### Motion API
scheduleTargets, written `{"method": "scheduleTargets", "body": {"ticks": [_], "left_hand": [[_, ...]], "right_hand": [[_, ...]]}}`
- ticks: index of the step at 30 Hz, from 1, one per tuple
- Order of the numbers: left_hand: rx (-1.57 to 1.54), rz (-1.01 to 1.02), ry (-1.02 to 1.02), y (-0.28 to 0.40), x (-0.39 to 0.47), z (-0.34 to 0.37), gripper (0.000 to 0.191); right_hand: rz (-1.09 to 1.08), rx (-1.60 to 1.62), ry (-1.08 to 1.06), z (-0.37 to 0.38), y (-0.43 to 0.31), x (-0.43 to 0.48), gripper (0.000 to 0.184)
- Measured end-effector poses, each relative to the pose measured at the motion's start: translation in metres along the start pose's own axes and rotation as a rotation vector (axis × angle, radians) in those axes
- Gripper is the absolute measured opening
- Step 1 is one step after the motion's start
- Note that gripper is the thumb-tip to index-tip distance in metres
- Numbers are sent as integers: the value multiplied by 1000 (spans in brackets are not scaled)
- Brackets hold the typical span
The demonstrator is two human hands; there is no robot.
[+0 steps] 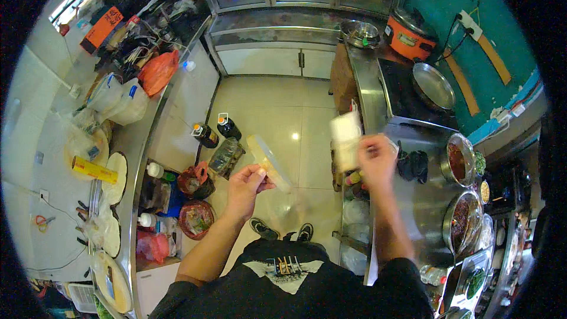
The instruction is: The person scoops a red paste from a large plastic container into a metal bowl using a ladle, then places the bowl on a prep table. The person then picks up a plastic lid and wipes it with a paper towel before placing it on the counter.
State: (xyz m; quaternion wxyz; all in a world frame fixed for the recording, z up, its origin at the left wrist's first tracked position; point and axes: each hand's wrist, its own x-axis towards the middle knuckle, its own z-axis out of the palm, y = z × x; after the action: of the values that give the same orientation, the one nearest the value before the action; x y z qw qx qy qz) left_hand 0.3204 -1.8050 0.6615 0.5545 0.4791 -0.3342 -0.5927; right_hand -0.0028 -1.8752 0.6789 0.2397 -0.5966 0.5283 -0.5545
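Over the floor, my left hand (248, 186) pinches a translucent, oblong plastic piece (270, 164) between thumb and fingers. It could be a lid or a shallow container, tilted and seen nearly edge-on. My right hand (378, 157) is at the edge of the right-hand steel counter (398, 204), its fingers curled. A pale, flat rectangular thing (346, 135) extends from it to the left. Motion blur hides what that thing is, and its grip is only partly seen. Black plastic bags (414, 164) lie on the counter just right of this hand.
Two dark bottles (228, 126) and a wrapped bundle (227, 157) stand on the floor by red baskets (197, 219). On the right are a cooktop with a metal pan (434, 86), an orange cooker (409, 37) and food bowls (460, 221). Cutting boards (114, 279) line the left counter.
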Motion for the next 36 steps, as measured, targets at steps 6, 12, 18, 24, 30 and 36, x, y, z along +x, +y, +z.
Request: {"method": "scheduleTargets", "body": {"ticks": [6,12,18,24,30,36], "left_hand": [[-40,80,30,5,3,21,14],[-16,122,42,3,0,22,10],[185,176,-45,16,-3,16,7],[551,281,-207,22,-5,12,12],[1219,653,-533,23,5,-5,19],[1175,614,-577,17,5,-15,25]], "right_hand": [[12,77,-220,98,-67,-76,21],[9,161,-289,109,-71,-75,20],[150,448,-228,131,-58,-76,18],[445,563,-304,139,-60,-56,18],[609,612,-384,151,-48,-34,24],[732,713,-437,160,-31,-28,32]]}}
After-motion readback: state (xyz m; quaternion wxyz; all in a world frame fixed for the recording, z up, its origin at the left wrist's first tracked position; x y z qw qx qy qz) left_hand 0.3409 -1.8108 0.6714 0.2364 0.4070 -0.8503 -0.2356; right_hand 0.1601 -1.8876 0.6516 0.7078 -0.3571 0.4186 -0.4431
